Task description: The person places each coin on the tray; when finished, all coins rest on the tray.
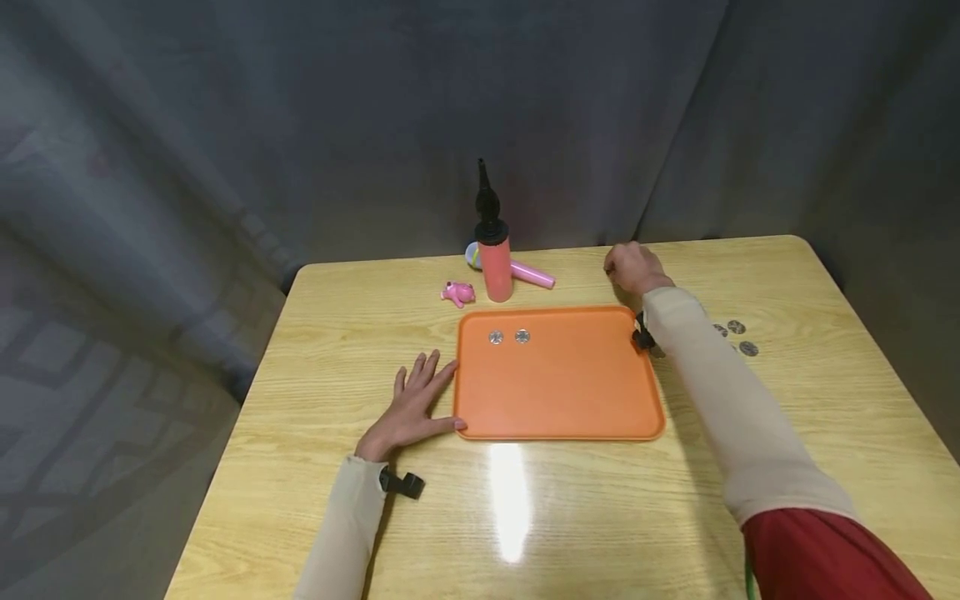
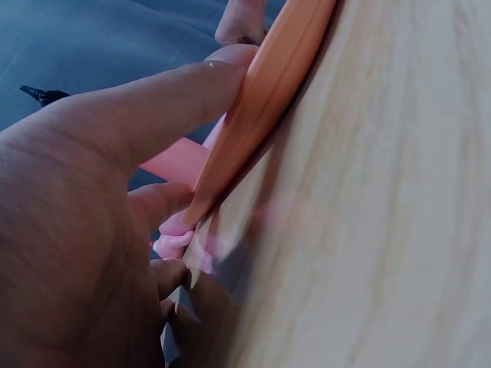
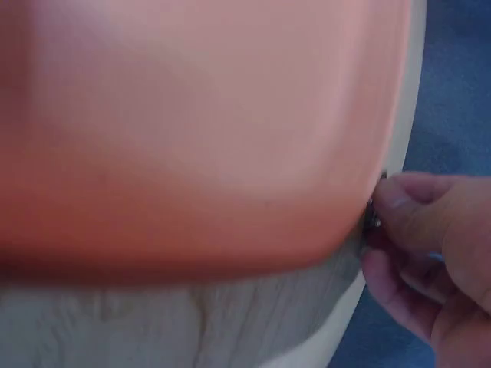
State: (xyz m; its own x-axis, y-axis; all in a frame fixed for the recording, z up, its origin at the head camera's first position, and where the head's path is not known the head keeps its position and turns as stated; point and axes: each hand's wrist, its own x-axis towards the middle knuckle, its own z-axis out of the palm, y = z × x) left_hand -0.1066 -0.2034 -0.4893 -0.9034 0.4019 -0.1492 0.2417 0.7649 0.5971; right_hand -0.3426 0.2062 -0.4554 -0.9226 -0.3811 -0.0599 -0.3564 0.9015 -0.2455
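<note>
Head view: I see my left hand (image 1: 411, 408) lying flat, fingers spread, thumb against the smooth orange plastic tray (image 1: 558, 400) mid-table. My right hand (image 1: 633, 267) curls beyond its rounded far corner; whether it holds anything, I cannot tell.

A light yellow wood-grain desk (image 1: 315, 350) with rounded corners stands against a backdrop of dark grey cloth curtain (image 1: 300, 108) that hangs in soft folds behind it and along both sides. A bright streak of overhead light glares off the desk's glossy top near the front edge. The floor is hidden.
</note>
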